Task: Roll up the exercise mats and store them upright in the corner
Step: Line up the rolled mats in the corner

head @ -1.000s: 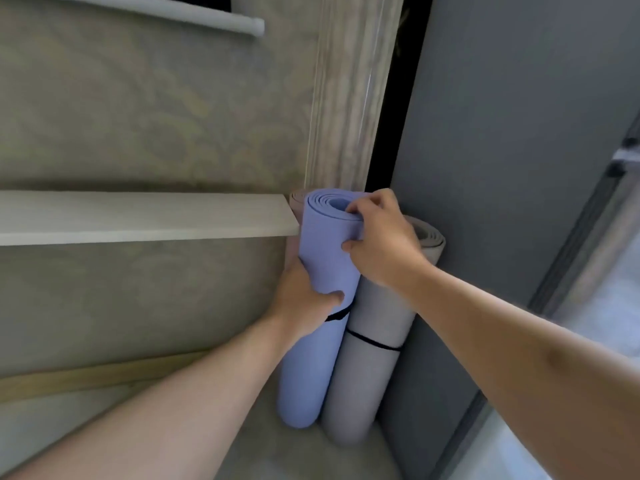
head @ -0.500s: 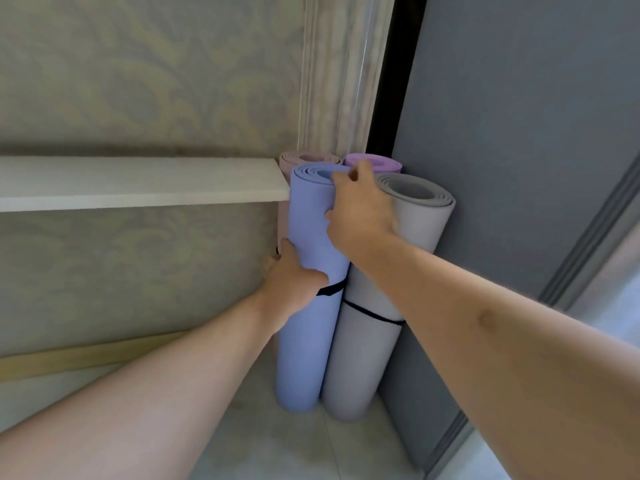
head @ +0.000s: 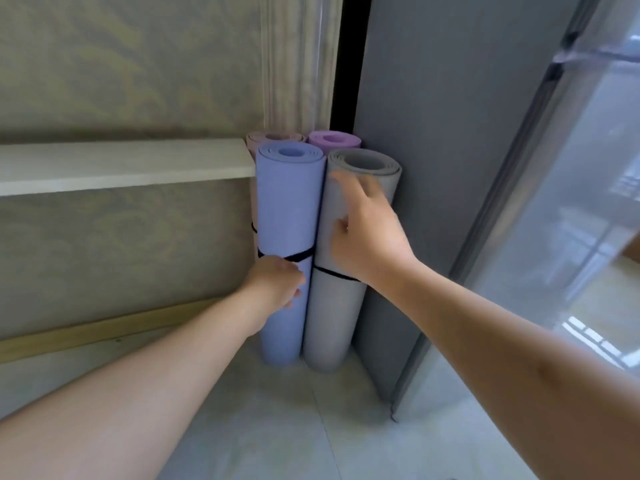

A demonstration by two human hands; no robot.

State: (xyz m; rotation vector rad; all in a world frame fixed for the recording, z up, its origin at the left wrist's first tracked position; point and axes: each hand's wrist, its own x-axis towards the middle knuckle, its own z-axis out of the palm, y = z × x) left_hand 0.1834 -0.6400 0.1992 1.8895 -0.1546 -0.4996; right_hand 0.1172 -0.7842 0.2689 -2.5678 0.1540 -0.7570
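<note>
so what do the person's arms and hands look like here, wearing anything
Both arms are bare from the frame edge to the wrist: no sleeves, gloves, watch, bracelets or rings show. The left hand and right hand are bare too, and slightly blurred. The right forearm has a small darker mark near the elbow. Fingernails are too blurred to describe.

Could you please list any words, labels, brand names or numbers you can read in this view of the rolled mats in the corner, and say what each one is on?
None can be read.
The blue mat, grey mat, purple mat and pink mat show plain surfaces without print.
The black straps carry no visible lettering.
The white ledge and the grey panel are unmarked.
</note>
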